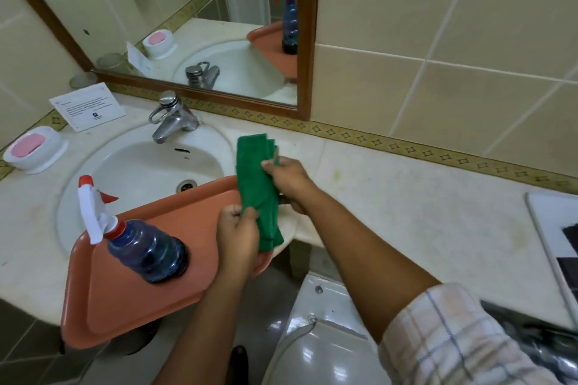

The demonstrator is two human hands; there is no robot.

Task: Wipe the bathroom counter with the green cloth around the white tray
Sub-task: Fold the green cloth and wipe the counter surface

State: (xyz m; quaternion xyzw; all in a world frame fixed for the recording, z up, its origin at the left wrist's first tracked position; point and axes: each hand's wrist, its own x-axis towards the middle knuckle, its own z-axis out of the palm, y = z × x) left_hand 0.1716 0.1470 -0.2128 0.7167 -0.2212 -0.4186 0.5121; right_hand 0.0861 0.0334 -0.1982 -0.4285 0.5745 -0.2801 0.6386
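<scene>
While both hands, left hand (pixel 237 228) and right hand (pixel 286 178), grip the folded green cloth (pixel 256 187) above the counter (pixel 406 197), wiping seems unstarted; the white tray (pixel 550 228) lies far right, perhaps.

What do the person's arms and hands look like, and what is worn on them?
Both hands, left and right, are bare: no gloves, rings or watch are visible. The forearms are uncovered too. On the right arm a sleeve ends near the elbow; it is pale, whitish-pink cloth with a plaid pattern of thin blue and grey lines. No sleeve shows on the left arm within the frame.
</scene>
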